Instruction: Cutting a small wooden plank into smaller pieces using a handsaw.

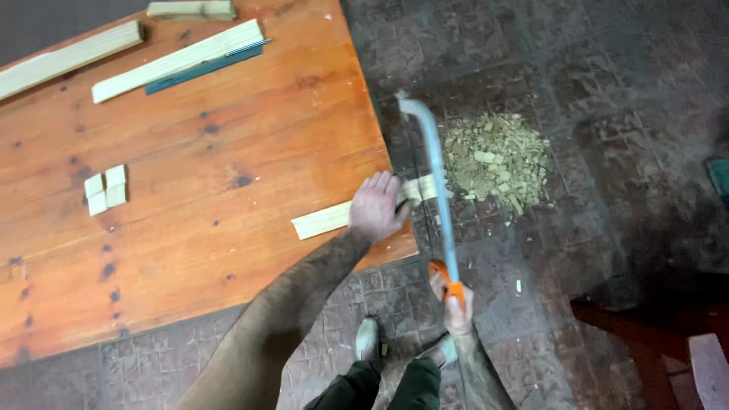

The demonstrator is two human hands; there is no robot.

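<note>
Counter (190,228): wide orange wood top, filling the left; its right edge is where the cut happens.
Floor (592,228): dark patterned tiles, with a chip pile (497,159) just right of the saw.
Saw (433,167): blue bow frame, orange handle near; blade crosses the strip just off the counter edge.
Strip (323,220): pale wood, lying across the right edge, its end overhanging.
Left hand (376,209): flat, pressing the strip down beside the blade.
Right hand (456,307): closed on the handle.
Advice: likely best to press close to the cut, fingers clear, with long, level strokes.
</note>
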